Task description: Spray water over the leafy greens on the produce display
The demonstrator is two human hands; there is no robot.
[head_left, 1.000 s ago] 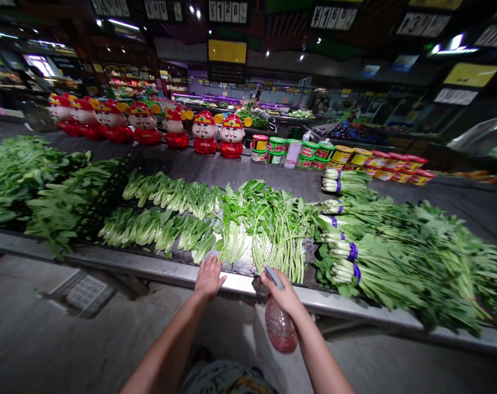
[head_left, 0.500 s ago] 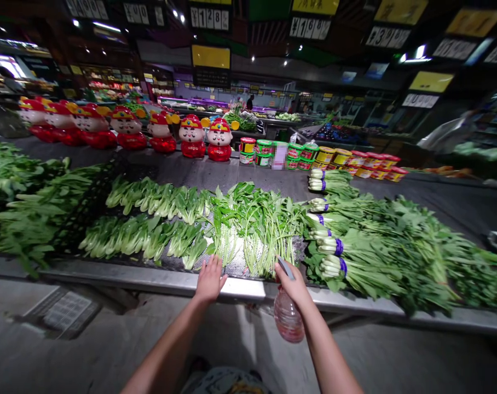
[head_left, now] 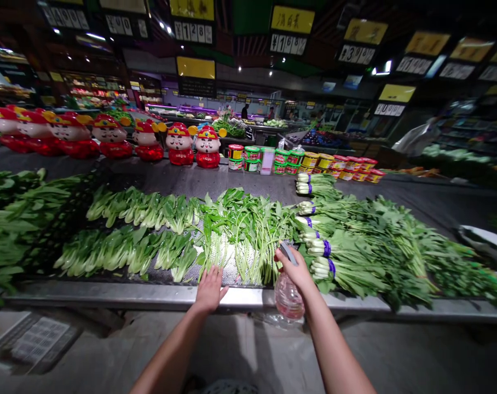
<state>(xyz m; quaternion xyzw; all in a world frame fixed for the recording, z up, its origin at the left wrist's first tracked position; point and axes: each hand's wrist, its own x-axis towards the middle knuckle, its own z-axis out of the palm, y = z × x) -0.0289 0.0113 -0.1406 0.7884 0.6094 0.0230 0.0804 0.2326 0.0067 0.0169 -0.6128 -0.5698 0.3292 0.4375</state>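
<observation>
My right hand (head_left: 294, 267) is wrapped round the neck of a clear pinkish spray bottle (head_left: 288, 298) with a grey head, held at the stall's metal front edge (head_left: 150, 294). My left hand (head_left: 209, 287) lies palm down with its fingers stretched, resting by that edge at the stem ends of the leafy greens. Loose long-stemmed greens (head_left: 248, 230) spread over the perforated mat between and beyond both hands. Two rows of bok choy (head_left: 127, 249) lie to the left. Beside the bottle, on the right, are bunches of greens (head_left: 347, 262) tied with purple tape.
Red figurine jars (head_left: 207, 148) and stacked small tubs (head_left: 281, 161) line the back of the stall. A black crate wall (head_left: 63, 230) stands at left beside more greens. Price signs (head_left: 292, 30) hang overhead. A grey crate (head_left: 39, 342) sits on the floor.
My view has swung to the right, so the stall slides left in the picture. The spray bottle has risen and shifted right in my right hand. My left hand remains at the edge.
</observation>
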